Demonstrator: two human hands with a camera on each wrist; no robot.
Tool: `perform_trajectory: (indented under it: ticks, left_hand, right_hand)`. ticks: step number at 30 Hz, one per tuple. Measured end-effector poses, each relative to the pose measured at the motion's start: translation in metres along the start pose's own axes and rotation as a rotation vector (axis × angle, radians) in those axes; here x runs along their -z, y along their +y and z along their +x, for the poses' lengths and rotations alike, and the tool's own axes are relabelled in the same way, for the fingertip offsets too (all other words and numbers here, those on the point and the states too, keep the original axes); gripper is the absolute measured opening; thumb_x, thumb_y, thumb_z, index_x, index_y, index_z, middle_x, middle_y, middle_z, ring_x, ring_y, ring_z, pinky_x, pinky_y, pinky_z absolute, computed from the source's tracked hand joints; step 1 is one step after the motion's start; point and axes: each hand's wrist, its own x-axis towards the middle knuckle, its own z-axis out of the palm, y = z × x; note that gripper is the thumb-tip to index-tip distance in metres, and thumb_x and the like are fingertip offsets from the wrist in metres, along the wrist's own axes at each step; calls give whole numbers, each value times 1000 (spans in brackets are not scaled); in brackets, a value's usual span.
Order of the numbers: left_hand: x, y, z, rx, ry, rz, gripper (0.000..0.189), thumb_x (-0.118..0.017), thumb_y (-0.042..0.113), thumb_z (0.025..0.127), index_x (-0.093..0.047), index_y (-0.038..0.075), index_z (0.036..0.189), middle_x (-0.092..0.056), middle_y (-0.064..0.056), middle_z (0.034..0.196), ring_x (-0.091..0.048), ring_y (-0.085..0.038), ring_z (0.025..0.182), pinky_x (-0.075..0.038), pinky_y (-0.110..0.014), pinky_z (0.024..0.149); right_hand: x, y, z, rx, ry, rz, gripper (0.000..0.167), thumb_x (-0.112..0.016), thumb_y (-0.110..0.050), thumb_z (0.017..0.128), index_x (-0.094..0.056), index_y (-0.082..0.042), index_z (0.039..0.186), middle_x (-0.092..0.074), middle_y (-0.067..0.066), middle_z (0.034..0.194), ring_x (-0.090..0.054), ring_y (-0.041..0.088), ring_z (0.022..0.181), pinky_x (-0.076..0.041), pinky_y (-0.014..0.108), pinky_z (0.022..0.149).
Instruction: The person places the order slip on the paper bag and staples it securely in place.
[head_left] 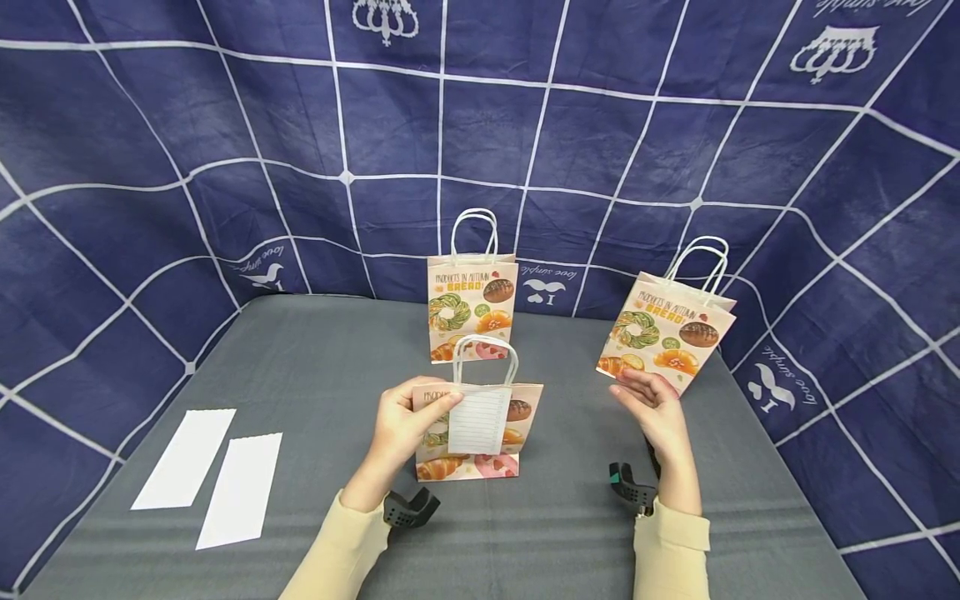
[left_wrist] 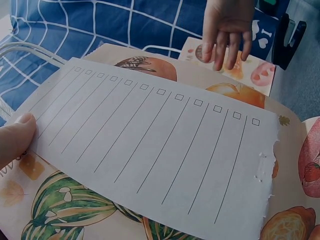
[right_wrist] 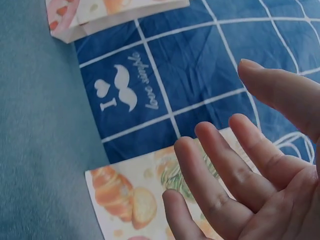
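My left hand pinches the upper left edge of a bread-print paper bag and a white checklist sheet lying against its front. In the left wrist view the thumb presses on one end of the checklist sheet, which shows ruled lines with small boxes and a ragged far edge. My right hand is raised and holds nothing, its fingers apart in the right wrist view. Just beyond it a second bread-print paper bag leans tilted near the cloth wall.
A third bread-print paper bag stands upright at the back middle. Two blank-looking white sheets lie flat at the left of the grey table. Blue gridded cloth hangs around the back and sides.
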Motion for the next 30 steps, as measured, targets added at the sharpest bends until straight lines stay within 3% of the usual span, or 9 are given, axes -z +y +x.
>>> perform_trajectory:
  ticks: [6, 12, 17, 22, 24, 28, 30]
  left_hand:
    - [-1, 0, 0, 4, 3, -4, 12, -73, -5, 77, -69, -7, 88, -68, -11, 78, -62, -8, 66, -52, -25, 57]
    - [-1, 0, 0, 3, 6, 12, 12, -73, -4, 77, -69, -7, 88, -68, -13, 78, -62, -8, 66, -52, -25, 57]
    - [-1, 0, 0, 5, 6, 16, 12, -73, -3, 78, -69, -7, 88, -69, -13, 80, -63, -9, 67, -53, -26, 57]
    - [-1, 0, 0, 11, 6, 11, 12, -74, -2, 78, -69, -6, 88, -69, -10, 79, -63, -9, 67, -53, -27, 57]
    - [-1, 1, 0, 11, 7, 11, 12, -74, -2, 78, -69, -6, 88, -69, -9, 79, -63, -9, 68, -53, -27, 58]
    - [0, 1, 0, 18, 8, 8, 13, -74, -1, 78, -69, -6, 89, -69, -8, 79, -62, -9, 68, -53, -27, 58]
    - [-1, 0, 0, 19, 9, 8, 13, -74, -1, 78, -69, -6, 89, -69, -7, 79, -62, -9, 67, -53, -27, 58]
  right_hand:
    - [7, 6, 0, -74, 43, -12, 39, -67, 1, 85, -50, 15, 118, -65, -11, 95, -61, -3, 87, -48, 14, 76]
    - [11, 13, 1, -119, 81, -33, 47, -71, -9, 84, -50, 12, 120, -63, -12, 96, -61, -5, 85, -47, 12, 75]
    - [16, 19, 0, -85, 96, -12, 45, -74, -16, 82, -56, 7, 116, -62, -6, 100, -61, -5, 85, -47, 12, 74]
    - [21, 24, 0, -134, 137, -55, 48, -73, -14, 83, -52, 10, 120, -60, 6, 115, -60, -6, 87, -46, 11, 75]
    - [27, 38, 4, -140, 167, -37, 49, -75, -16, 81, -55, 6, 120, -62, 6, 116, -61, -5, 86, -46, 11, 74]
    - [42, 86, 18, -113, 246, -32, 56, -82, -34, 71, -62, -5, 115, -65, -1, 112, -63, 0, 87, -48, 12, 73]
    - [42, 87, 18, -116, 271, -59, 57, -82, -33, 72, -61, -3, 115, -65, 3, 112, -63, -2, 84, -48, 11, 72]
